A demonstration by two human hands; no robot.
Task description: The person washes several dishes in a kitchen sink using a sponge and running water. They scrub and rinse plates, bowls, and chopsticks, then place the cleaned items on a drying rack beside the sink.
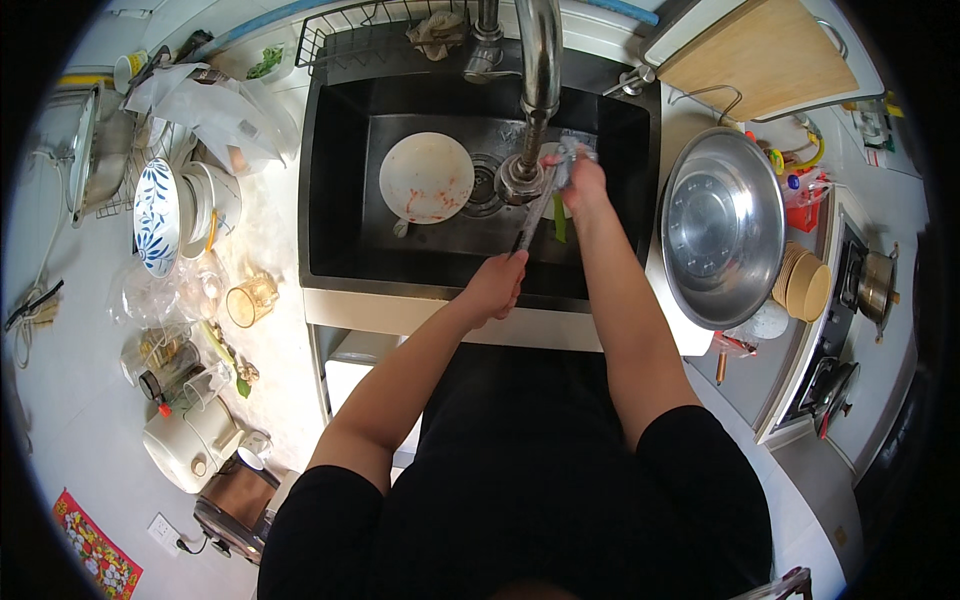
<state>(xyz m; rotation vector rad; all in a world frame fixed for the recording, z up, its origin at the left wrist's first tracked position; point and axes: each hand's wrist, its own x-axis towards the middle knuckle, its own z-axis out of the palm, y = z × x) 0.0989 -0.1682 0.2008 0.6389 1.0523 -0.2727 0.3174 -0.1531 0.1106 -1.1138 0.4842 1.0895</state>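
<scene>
Over the right half of the black sink, my left hand is closed around the near end of a long, thin, shiny utensil; its exact kind is unclear. My right hand holds a crumpled silvery-grey scrubber or cloth at the utensil's far end, just right of the faucet. A white plate with red smears lies left of the drain. Below my right hand are a green strip and part of another pale dish, mostly covered.
A large steel basin stands right of the sink, near stacked tan bowls. On the left counter are a blue-patterned bowl, an amber glass mug and plastic bags. A wire rack sits behind the sink.
</scene>
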